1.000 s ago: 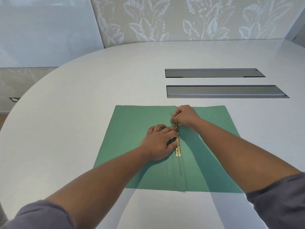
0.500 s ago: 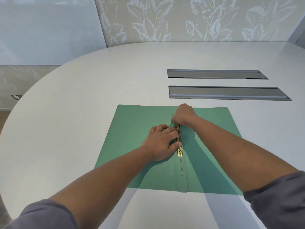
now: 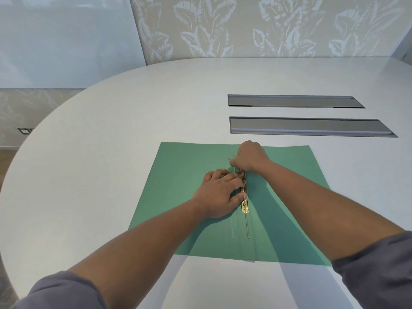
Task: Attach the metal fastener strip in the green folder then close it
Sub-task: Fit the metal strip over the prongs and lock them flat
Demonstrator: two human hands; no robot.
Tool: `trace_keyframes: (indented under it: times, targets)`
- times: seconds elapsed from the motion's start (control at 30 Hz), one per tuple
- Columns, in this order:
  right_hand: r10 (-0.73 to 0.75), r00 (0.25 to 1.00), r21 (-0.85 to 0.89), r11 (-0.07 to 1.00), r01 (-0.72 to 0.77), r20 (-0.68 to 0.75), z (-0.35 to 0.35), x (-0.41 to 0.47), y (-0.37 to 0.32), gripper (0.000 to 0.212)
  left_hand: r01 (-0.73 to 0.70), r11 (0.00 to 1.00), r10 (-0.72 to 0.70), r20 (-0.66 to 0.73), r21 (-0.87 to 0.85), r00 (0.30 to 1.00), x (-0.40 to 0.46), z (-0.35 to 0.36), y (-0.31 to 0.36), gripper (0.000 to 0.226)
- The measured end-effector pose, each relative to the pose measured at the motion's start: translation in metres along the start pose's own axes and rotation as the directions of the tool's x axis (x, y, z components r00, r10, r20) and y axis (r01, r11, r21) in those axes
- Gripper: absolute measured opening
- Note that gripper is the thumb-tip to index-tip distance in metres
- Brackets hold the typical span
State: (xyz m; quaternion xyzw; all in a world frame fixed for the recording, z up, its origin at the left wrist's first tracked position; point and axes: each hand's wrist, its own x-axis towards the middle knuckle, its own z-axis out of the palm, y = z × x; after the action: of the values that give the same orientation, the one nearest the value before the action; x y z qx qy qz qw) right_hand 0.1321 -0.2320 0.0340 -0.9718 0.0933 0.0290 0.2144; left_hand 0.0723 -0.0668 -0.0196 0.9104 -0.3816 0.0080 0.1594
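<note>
The green folder lies open and flat on the white table. Along its centre fold runs the gold metal fastener strip, with a thin silver prong reaching toward me below it. My left hand rests on the left flap, its fingertips and thumb pressing on the strip. At the strip's far end, my right hand is closed in a fist over the fastener; what its fingers pinch is hidden.
Two long grey recessed slots, the farther slot and the nearer slot, are set into the white table just beyond the folder. The table's rounded edge curves along the left. A patterned wall stands behind.
Both hands stay on the fastener strip. My right fist has shifted slightly toward the far end of the strip; the folder has not moved.
</note>
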Motion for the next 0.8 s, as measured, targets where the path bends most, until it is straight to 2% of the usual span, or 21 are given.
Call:
trace_keyframes:
  times: [0.13, 0.2, 0.3, 0.5, 0.67, 0.73, 0.8]
  targets:
    - [-0.044, 0.999, 0.190, 0.981, 0.046, -0.012, -0.002, 0.002, 0.015, 0.017, 0.000, 1.000, 0.000, -0.005, -0.009, 1.000, 0.000, 0.001, 0.000, 0.049]
    - [-0.032, 0.999, 0.298, 0.954, 0.020, 0.036, -0.004, 0.003, 0.021, 0.011, -0.003, 1.000, 0.003, -0.008, -0.009, 1.000, 0.000, 0.001, 0.000, 0.049]
    - [-0.027, 0.993, 0.405, 0.914, -0.023, 0.119, -0.005, 0.005, 0.024, 0.012, -0.003, 1.000, 0.003, -0.013, -0.002, 1.000, 0.000, 0.002, 0.000, 0.046]
    - [-0.036, 0.989, 0.387, 0.922, -0.022, 0.142, -0.007, 0.004, 0.022, 0.018, -0.005, 1.000, 0.005, -0.019, 0.007, 1.000, 0.000, 0.002, -0.001, 0.047]
    - [-0.073, 0.988, 0.242, 0.969, 0.038, 0.136, -0.011, 0.003, 0.013, 0.023, 0.002, 1.000, -0.001, -0.018, 0.003, 1.000, 0.000, 0.002, 0.000, 0.046]
    - [-0.079, 0.985, 0.248, 0.968, 0.038, 0.156, -0.012, 0.004, 0.016, 0.023, 0.005, 1.000, -0.005, -0.015, 0.003, 1.000, 0.000, 0.002, 0.000, 0.046]
    - [-0.058, 0.981, 0.330, 0.944, -0.007, 0.187, -0.013, 0.005, 0.025, 0.020, 0.009, 1.000, -0.009, -0.009, 0.001, 1.000, 0.000, 0.002, 0.000, 0.046]
